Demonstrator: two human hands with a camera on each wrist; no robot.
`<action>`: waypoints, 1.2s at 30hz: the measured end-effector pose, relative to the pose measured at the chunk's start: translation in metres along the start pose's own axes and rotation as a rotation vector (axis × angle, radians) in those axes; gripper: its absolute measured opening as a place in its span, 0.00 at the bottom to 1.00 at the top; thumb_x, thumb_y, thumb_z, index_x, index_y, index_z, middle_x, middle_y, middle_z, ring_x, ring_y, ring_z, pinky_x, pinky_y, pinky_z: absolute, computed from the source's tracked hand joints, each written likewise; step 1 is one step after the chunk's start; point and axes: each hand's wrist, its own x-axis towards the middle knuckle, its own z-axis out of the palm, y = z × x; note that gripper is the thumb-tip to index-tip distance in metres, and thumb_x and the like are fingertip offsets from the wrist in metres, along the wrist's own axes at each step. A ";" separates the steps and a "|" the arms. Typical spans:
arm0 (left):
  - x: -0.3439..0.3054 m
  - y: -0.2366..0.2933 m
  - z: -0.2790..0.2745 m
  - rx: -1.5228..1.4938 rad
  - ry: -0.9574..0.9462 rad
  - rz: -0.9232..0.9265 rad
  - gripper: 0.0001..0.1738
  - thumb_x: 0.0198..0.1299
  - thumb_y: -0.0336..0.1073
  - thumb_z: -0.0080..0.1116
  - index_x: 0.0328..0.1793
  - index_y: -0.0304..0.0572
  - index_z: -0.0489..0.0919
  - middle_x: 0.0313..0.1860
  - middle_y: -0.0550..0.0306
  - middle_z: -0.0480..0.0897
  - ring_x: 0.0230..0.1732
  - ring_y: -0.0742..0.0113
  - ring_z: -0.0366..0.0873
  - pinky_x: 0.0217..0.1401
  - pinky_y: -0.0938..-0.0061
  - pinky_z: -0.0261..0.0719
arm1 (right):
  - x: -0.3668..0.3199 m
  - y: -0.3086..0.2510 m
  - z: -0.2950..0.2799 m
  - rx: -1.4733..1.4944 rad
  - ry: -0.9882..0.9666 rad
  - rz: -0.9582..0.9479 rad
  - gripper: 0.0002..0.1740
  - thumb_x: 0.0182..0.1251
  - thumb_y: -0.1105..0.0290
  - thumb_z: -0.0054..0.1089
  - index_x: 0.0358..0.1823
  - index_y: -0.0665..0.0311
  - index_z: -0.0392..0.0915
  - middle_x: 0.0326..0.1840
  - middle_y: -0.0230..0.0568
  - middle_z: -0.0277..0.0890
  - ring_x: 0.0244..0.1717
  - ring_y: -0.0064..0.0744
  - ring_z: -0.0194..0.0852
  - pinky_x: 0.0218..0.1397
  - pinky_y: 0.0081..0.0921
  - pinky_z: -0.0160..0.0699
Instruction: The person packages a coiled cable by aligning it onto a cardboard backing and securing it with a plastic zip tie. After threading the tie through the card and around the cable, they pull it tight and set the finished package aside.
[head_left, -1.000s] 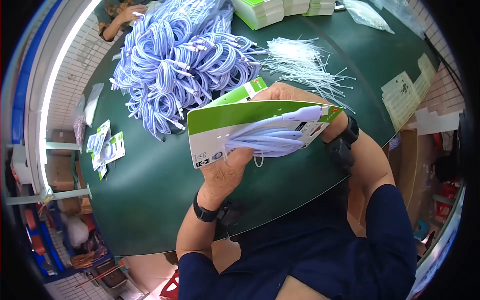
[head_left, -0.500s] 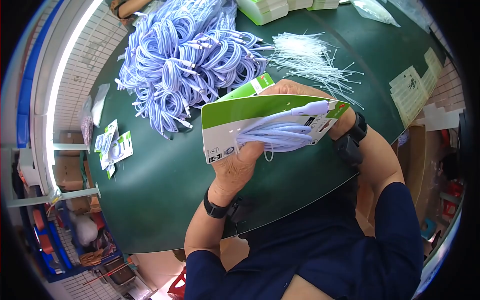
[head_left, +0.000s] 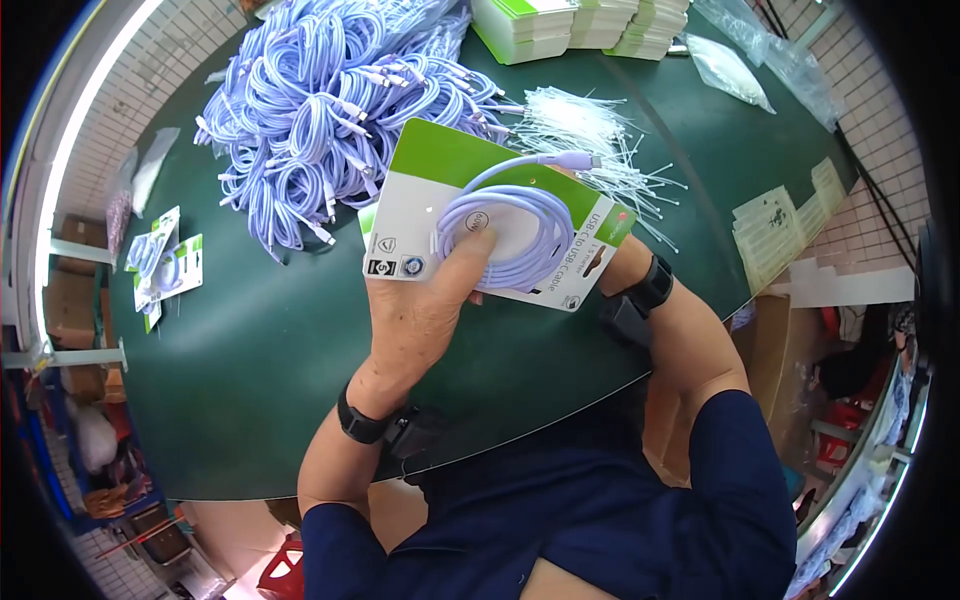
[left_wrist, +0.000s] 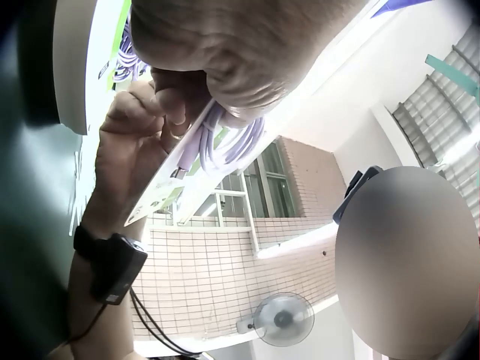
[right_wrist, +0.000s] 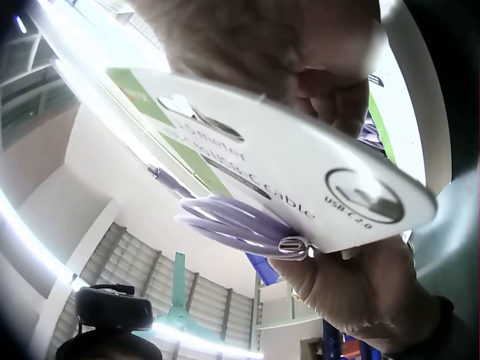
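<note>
A green and white card point(head_left: 400, 215) with a coiled lilac cable point(head_left: 545, 245) on its front faces the head camera. My left hand point(head_left: 415, 320) grips the card's lower left, thumb pressed on the coil. Behind the card's right side is my right hand point(head_left: 625, 265), its fingers mostly hidden in the head view. In the left wrist view the right hand point(left_wrist: 131, 142) has curled fingers at the back of the card point(left_wrist: 161, 184). The right wrist view shows the card's printing point(right_wrist: 262, 150) and the left hand point(right_wrist: 360, 289) at its lower edge.
A heap of lilac cables point(head_left: 310, 110) lies at the back left, white zip ties point(head_left: 590, 140) right of it. Card stacks point(head_left: 525, 30) stand behind. Finished-looking cards with cables point(head_left: 165, 265) lie at the left, printed sheets point(head_left: 790, 215) at the right edge of the green table point(head_left: 250, 400).
The card has tilted to show its front more fully, and the left thumb has moved onto the coil. The other person's arm at the back left has gone from view.
</note>
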 end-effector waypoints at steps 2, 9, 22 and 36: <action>0.004 -0.004 0.001 -0.077 0.007 0.035 0.22 0.64 0.28 0.71 0.63 0.36 0.80 0.53 0.54 0.86 0.48 0.69 0.86 0.46 0.69 0.88 | -0.004 -0.007 0.006 -0.112 0.068 -0.127 0.21 0.75 0.61 0.68 0.63 0.64 0.82 0.55 0.36 0.85 0.55 0.28 0.83 0.60 0.29 0.85; 0.002 -0.008 -0.008 -0.347 -0.181 -0.235 0.24 0.64 0.26 0.72 0.65 0.37 0.80 0.56 0.55 0.86 0.53 0.66 0.86 0.53 0.72 0.86 | 0.003 0.001 0.003 0.382 0.173 0.423 0.10 0.76 0.70 0.66 0.53 0.66 0.80 0.40 0.33 0.84 0.39 0.21 0.81 0.44 0.20 0.82; 0.019 -0.042 -0.017 -0.390 -0.434 0.032 0.06 0.60 0.26 0.74 0.36 0.39 0.84 0.44 0.58 0.83 0.47 0.69 0.84 0.55 0.74 0.85 | 0.010 -0.015 -0.002 0.507 0.082 0.428 0.05 0.78 0.76 0.60 0.42 0.68 0.74 0.37 0.37 0.75 0.29 0.15 0.68 0.29 0.16 0.66; 0.016 -0.033 -0.010 -0.275 -0.124 -0.013 0.11 0.64 0.24 0.72 0.52 0.35 0.88 0.44 0.54 0.89 0.38 0.72 0.86 0.43 0.78 0.85 | 0.012 -0.013 -0.012 0.424 0.169 0.360 0.05 0.80 0.71 0.60 0.47 0.65 0.77 0.46 0.41 0.82 0.42 0.18 0.80 0.43 0.16 0.80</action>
